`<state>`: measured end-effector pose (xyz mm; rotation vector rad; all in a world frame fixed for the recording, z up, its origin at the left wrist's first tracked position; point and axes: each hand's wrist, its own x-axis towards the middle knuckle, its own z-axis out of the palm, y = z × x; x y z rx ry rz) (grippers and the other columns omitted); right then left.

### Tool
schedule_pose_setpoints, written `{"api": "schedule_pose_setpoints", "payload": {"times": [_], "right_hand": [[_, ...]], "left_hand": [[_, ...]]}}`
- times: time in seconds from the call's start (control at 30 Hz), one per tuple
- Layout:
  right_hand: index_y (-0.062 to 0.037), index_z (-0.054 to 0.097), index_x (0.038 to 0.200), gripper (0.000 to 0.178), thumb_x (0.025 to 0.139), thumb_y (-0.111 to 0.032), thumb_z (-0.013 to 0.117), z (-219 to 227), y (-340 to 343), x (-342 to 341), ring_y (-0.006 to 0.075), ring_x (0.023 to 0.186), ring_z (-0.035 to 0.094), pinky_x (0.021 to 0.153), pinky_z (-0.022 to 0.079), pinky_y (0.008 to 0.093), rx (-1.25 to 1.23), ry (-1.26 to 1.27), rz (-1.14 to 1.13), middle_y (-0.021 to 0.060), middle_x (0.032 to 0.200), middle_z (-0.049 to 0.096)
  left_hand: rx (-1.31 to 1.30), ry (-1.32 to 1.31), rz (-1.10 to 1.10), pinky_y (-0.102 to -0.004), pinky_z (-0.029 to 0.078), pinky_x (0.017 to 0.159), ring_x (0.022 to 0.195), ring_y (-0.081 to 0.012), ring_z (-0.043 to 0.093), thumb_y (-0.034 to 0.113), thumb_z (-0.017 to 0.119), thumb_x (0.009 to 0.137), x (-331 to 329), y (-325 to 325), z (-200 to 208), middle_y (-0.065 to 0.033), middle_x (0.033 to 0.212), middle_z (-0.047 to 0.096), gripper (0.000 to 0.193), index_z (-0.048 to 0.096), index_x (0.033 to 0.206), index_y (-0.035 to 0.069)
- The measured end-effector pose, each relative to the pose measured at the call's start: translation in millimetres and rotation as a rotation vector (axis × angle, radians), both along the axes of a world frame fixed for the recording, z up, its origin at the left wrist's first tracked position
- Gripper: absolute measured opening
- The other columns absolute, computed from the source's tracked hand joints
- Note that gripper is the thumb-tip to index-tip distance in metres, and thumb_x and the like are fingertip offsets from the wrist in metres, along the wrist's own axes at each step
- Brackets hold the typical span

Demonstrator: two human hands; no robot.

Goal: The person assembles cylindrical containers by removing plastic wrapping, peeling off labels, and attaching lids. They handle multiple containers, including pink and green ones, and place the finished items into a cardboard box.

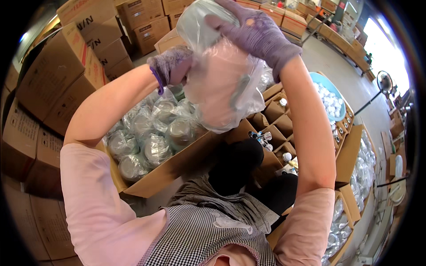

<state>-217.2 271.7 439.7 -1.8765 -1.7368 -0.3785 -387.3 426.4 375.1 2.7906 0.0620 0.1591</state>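
Observation:
I hold a clear plastic bag (224, 84) up in front of me, above the boxes. Something pale pink shows through it, blurred, and I cannot make out what it is. My left hand (175, 66), in a purple-grey knitted glove, grips the bag's left side with bent fingers. Gloved alike, my right hand (259, 35) wraps over its upper right part. Below the left hand, an open cardboard box (157, 181) holds several glass jars (157, 150) wrapped in clear plastic.
A divided carton (275, 116) with white-capped bottles stands at my knees. Beyond my right forearm is a blue basin (339, 99) of small white pieces. Open boxes of plastic-wrapped items (361, 173) line the right. Stacked cartons (53, 75) rise on the left.

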Motion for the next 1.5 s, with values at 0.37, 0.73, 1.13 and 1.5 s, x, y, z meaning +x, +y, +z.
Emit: {"api": "schedule_pose_setpoints", "payload": {"times": [0.37, 0.73, 1.13, 1.5], "right_hand": [[-0.0122, 0.056, 0.131, 0.066, 0.083, -0.057, 0.063, 28.0, 97.2, -68.1, 0.0416, 0.13, 0.048, 0.11, 0.038, 0.0485, 0.251, -0.466, -0.074, 0.0233, 0.136, 0.055], [-0.0134, 0.064, 0.117, 0.048, 0.084, -0.048, 0.061, -35.2, 185.1, -23.5, 0.0324, 0.122, 0.052, 0.099, 0.041, 0.0491, 0.221, -0.368, -0.023, 0.0143, 0.125, 0.06], [-0.011, 0.055, 0.128, 0.053, 0.083, -0.037, 0.066, -129.8, 168.4, -26.8, 0.0305, 0.11, 0.055, 0.099, 0.039, 0.0495, 0.428, -0.425, 0.017, 0.0097, 0.116, 0.06], [-0.0092, 0.054, 0.133, 0.05, 0.091, -0.035, 0.06, -180.6, 213.0, -42.5, 0.0319, 0.133, 0.044, 0.114, 0.029, 0.0481, 0.177, -0.232, 0.204, 0.0126, 0.138, 0.054]], "left_hand": [[0.752, 0.016, -0.037, -0.0342, 0.051, 0.083, 0.084, -0.0225, 0.067, 0.004, 0.066, 0.073, -14.6, 92.9, 6.6, -0.013, 0.097, 0.069, 0.034, 0.069, 0.107, 0.006], [0.813, 0.079, 0.55, -0.0389, 0.055, 0.077, 0.092, -0.027, 0.072, 0.009, 0.058, 0.083, 3.1, 130.5, -50.3, -0.0112, 0.094, 0.074, 0.02, 0.074, 0.093, 0.013], [0.197, -0.439, 0.593, -0.0452, 0.048, 0.072, 0.082, -0.0317, 0.066, 0.015, 0.051, 0.088, -7.2, 95.8, -192.3, -0.0155, 0.084, 0.069, 0.018, 0.067, 0.091, 0.007], [-0.012, -0.102, 0.85, -0.0435, 0.05, 0.079, 0.086, -0.0334, 0.068, 0.024, 0.055, 0.086, -36.6, 122.4, -236.7, -0.0163, 0.091, 0.071, 0.022, 0.073, 0.092, 0.012]]}}
